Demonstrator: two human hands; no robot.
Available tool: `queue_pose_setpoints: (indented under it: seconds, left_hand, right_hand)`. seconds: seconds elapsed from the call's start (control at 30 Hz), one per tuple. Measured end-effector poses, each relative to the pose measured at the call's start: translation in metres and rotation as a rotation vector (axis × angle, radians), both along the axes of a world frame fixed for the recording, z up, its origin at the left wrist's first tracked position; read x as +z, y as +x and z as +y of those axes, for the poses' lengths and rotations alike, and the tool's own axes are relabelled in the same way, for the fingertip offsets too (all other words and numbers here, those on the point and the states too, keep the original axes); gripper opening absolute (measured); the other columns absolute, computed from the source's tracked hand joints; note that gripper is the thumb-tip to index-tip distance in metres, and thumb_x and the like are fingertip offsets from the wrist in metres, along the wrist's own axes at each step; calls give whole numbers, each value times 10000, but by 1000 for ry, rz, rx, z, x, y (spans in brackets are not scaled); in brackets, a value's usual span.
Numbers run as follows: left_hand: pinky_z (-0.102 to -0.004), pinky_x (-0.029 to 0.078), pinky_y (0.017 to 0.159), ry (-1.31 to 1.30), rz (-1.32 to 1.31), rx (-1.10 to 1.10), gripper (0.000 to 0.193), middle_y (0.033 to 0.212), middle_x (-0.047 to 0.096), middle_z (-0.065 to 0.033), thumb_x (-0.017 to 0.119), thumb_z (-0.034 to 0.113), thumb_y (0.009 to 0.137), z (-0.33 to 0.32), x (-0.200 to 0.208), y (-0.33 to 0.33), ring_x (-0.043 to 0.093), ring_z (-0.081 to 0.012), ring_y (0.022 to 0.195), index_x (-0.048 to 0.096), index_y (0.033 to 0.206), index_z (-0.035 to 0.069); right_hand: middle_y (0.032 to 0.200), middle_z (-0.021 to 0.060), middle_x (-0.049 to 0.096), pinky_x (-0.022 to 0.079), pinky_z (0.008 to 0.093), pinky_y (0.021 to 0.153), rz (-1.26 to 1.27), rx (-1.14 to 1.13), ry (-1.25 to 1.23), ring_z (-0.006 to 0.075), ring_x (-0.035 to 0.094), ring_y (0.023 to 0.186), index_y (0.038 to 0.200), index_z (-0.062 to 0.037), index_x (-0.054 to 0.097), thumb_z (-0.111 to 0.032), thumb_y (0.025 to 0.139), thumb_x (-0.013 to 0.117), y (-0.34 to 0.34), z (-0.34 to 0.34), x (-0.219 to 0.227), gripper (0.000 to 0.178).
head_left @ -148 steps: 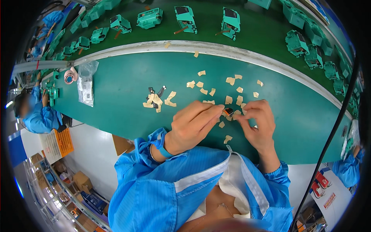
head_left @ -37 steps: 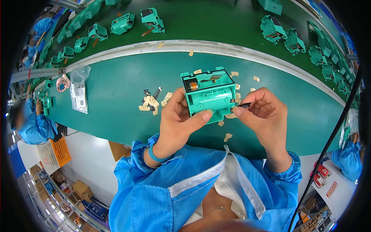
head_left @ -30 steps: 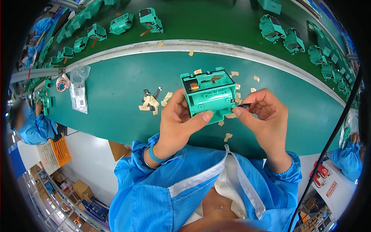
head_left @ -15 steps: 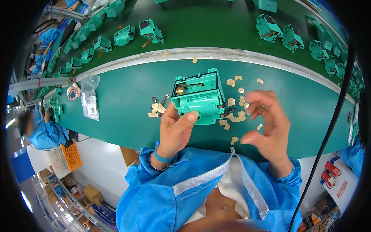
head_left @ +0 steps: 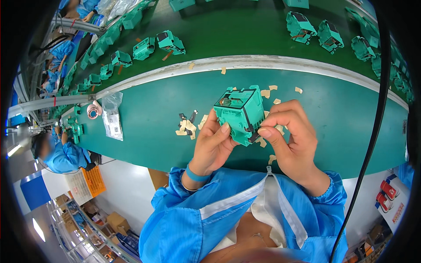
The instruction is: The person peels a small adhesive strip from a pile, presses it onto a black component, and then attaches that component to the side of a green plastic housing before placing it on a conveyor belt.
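A green plastic housing (head_left: 234,116) is tilted above the workbench in my left hand (head_left: 210,151), whose thumb presses its near side. Black strip lines its upper rim and runs down one edge. My right hand (head_left: 291,142) is closed in a pinch at the housing's lower right corner, thumb and forefinger meeting beside a black part there. Whatever lies between those fingertips is too small to make out. Beige paper scraps (head_left: 265,93) are scattered behind and under my right hand. Left of the housing lies another small pile of beige scraps (head_left: 186,127) with black pieces (head_left: 193,116).
Beyond the bench's pale metal rail (head_left: 193,65), several similar housings (head_left: 170,42) stand on a green conveyor belt. A clear plastic bag (head_left: 113,118) and a tape roll (head_left: 92,111) lie at left. A black cable (head_left: 372,144) hangs at right. A co-worker (head_left: 66,153) sits far left.
My right hand has moved left from apart and open to a pinch at the housing's corner. The housing has turned and shifted slightly right in my left hand.
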State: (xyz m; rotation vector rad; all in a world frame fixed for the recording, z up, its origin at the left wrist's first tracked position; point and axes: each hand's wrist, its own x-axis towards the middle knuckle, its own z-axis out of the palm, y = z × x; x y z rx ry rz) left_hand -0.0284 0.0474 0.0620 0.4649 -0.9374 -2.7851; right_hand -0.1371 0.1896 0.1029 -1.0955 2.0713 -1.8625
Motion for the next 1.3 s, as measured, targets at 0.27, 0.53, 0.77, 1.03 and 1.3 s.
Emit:
queue_pose_setpoints:
  seconds: [0.27,0.53,0.77,1.03,1.3]
  left_hand:
    - [-380,529,882,64,-27,-5,432,1221,521,-136,458,121,956,0,-5,0,579,-228,1081,296,1349,46]
    - [-375,530,881,73,-34,-4,408,1208,531,-130,453,120,959,-2,-8,1,585,-220,1070,318,1337,48]
    - [-403,439,997,54,-54,-32,506,1304,452,-160,524,151,927,-6,-8,3,488,-259,1199,286,1357,30]
    - [-419,436,999,8,-75,-29,519,1325,436,-189,520,164,929,-6,-12,4,479,-277,1211,271,1366,35]
    - [-404,463,958,21,-16,-15,498,1287,480,-141,508,149,937,-7,-14,7,527,-239,1151,284,1370,45]
  right_hand:
    - [845,113,553,434,291,604,61,-24,-10,221,534,764,838,-10,613,-16,741,707,3,-3,-4,135]
    - [842,115,556,439,289,593,70,-30,-12,219,535,756,838,-7,614,-8,735,708,4,-5,-5,140]
    - [839,113,554,444,280,578,116,-41,-12,209,540,732,834,-6,614,1,729,712,5,-9,-4,144]
    - [876,99,555,452,254,601,35,-37,-44,154,545,706,947,6,606,17,751,697,9,-9,-8,216]
    - [829,28,575,398,200,632,-463,83,-94,52,503,720,1036,-9,599,-125,871,625,6,-8,-22,203]
